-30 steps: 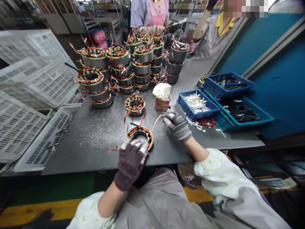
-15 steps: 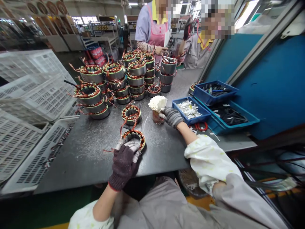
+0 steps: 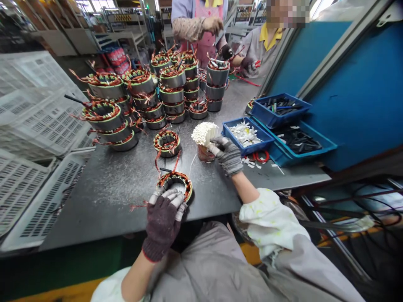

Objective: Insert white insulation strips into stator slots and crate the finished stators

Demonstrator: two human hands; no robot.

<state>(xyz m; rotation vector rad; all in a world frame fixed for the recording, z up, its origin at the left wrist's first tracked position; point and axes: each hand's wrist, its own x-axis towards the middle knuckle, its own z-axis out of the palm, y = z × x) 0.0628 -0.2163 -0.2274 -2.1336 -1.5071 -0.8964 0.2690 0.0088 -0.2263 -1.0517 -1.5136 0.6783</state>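
At the table's near edge lies a stator (image 3: 189, 184), a metal ring wound with copper wire. My left hand (image 3: 163, 216), in a dark glove with pale fingertips, is closed over its near rim. A reddish cup (image 3: 205, 154) stands farther right, packed with thin white sticks (image 3: 204, 133). My right hand (image 3: 229, 156), in a grey striped glove, has its fingers closed at the right side of this bunch; the fingertips are partly hidden. Just behind the held stator sits another stator (image 3: 167, 143), with red-brown leads trailing forward.
Stacked stators (image 3: 173, 96) fill the back left of the table. Right of the cup are a blue tray (image 3: 260, 147) of white scraps and bins (image 3: 277, 121) of black pieces. White crates (image 3: 47, 167) stand at left. Two co-workers work across the table.
My right hand has shifted from beside the cup up against the bunch of white sticks. My left hand stays on the stator. The view has tilted slightly down.
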